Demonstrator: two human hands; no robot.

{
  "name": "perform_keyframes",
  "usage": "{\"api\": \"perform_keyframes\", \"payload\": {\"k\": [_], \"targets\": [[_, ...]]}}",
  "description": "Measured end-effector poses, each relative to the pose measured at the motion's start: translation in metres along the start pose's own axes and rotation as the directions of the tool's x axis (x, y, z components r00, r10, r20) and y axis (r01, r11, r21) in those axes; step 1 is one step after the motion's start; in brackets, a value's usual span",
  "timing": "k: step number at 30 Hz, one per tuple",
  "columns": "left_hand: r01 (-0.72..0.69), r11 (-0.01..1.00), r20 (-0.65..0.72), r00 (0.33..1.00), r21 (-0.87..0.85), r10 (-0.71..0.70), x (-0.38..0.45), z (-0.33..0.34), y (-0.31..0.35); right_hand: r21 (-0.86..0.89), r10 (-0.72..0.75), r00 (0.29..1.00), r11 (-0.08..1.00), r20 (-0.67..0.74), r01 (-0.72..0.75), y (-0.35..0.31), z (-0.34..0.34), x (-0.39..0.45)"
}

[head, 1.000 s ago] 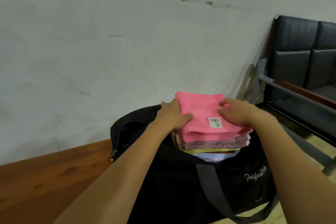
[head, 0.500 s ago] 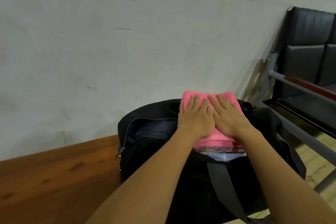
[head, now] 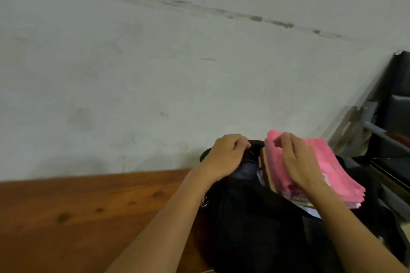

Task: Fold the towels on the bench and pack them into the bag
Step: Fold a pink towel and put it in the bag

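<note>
Towels [head: 310, 175] sit as a folded stack in the mouth of the black bag [head: 255, 228], lower right of the frame, with a pink one on top and patterned and pale layers showing at its edges. The stack stands proud of the opening and leans toward the right, which suggests the bag is nearly full and the load needs settling before it can close.

At the lower centre, the left hand [head: 226, 157] has its fingers [head: 240, 143] curled over the bag's far rim, apparently pinching the edge of the fabric there, probably to pull the opening wide and keep the side from collapsing inward. The right hand [head: 297, 162] lies over the pink towel just to the right; its fingers are loosely bent with the tips raised, and whether they pinch any cloth cannot be told, though the palm seems to rest on the stack to hold it in place.

The bag stands at the right end of the wooden tabletop [head: 77, 217], whose visible stretch at lower left carries no towels, so the packing looks close to finished. A dark padded seat [head: 399, 106] stands at the right edge, against the pale wall [head: 155, 62].
</note>
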State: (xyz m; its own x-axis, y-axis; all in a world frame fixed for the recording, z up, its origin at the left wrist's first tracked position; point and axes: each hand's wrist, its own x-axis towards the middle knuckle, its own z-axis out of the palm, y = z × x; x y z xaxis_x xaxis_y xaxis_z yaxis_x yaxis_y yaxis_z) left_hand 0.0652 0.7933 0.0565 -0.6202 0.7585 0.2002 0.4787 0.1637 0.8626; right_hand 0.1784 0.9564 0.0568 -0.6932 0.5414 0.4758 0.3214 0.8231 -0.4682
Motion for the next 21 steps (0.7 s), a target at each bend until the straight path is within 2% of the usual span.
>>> {"api": "perform_keyframes", "payload": {"k": [3, 4, 7, 10, 13, 15, 21], "targets": [[0.006, 0.997, -0.119, 0.993, -0.072, -0.014, -0.038, -0.058, -0.013, 0.400, 0.069, 0.997, 0.913, 0.039, -0.078, -0.076, 0.026, -0.001], [0.016, 0.998, -0.150, 0.988, -0.059, -0.025, -0.052, -0.081, -0.018, 0.488, 0.039, 0.997, 0.871, 0.064, -0.066, -0.108, 0.036, 0.001], [0.052, 0.996, -0.316, 0.946, -0.074, -0.073, -0.096, -0.140, -0.034, 0.591, -0.133, 0.979, 0.807, 0.154, 0.016, -0.194, 0.065, -0.001], [0.064, 0.989, -0.504, 0.855, -0.134, -0.123, -0.144, -0.197, -0.055, 0.657, -0.212, 0.942, 0.754, 0.260, -0.011, -0.271, 0.096, -0.012], [0.129, 0.977, -0.606, 0.768, -0.170, -0.207, -0.194, -0.243, -0.079, 0.691, -0.307, 0.881, 0.723, 0.360, -0.030, -0.340, 0.129, -0.034], [0.171, 0.962, -0.675, 0.686, -0.212, -0.271, -0.228, -0.271, -0.097, 0.700, -0.385, 0.825, 0.714, 0.413, -0.017, -0.382, 0.154, -0.054], [0.247, 0.888, -0.815, 0.356, -0.389, -0.456, -0.317, -0.331, -0.162, 0.690, -0.562, 0.618, 0.723, 0.549, 0.044, -0.482, 0.236, -0.115]]}}
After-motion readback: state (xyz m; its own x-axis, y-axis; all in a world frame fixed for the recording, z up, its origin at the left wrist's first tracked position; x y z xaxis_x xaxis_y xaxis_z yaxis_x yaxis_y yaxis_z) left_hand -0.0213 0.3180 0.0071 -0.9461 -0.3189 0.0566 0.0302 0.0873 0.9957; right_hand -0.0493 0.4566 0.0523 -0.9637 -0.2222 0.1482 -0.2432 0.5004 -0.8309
